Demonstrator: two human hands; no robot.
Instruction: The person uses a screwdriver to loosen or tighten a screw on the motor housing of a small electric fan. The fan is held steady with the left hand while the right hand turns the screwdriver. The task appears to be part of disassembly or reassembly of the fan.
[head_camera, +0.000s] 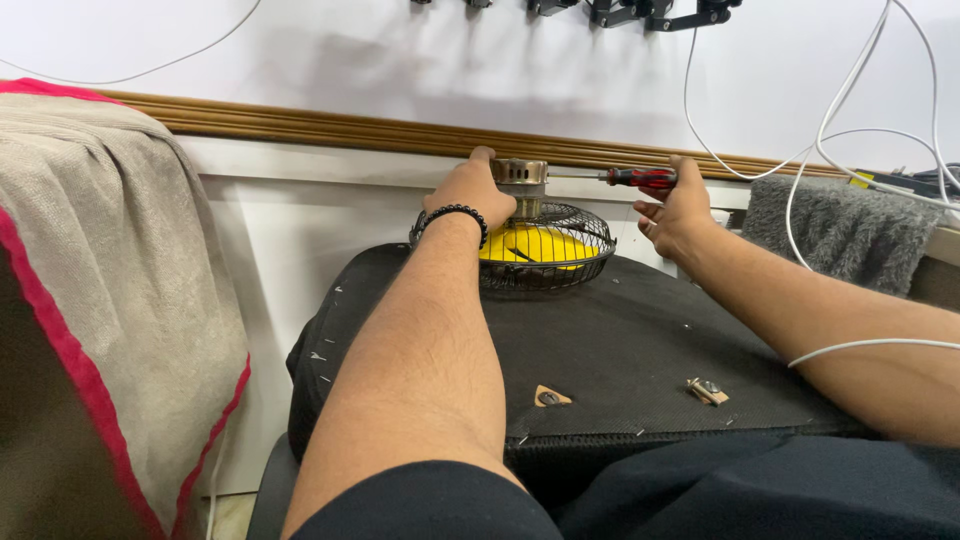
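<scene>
Fan (545, 250), face-down: black wire cage, yellow blades, brass-coloured motor housing (520, 172).

We saw an evenly lit, bright scene, with soft light that seemed to come from above. The white wall (400, 60) carried faint, diffuse shadows below the dark brackets (640, 12). Nothing glared. Focus held sharp across the middle, while our forearms softened slightly near the lower edge. Straight lines bowed a little toward the borders.
</scene>
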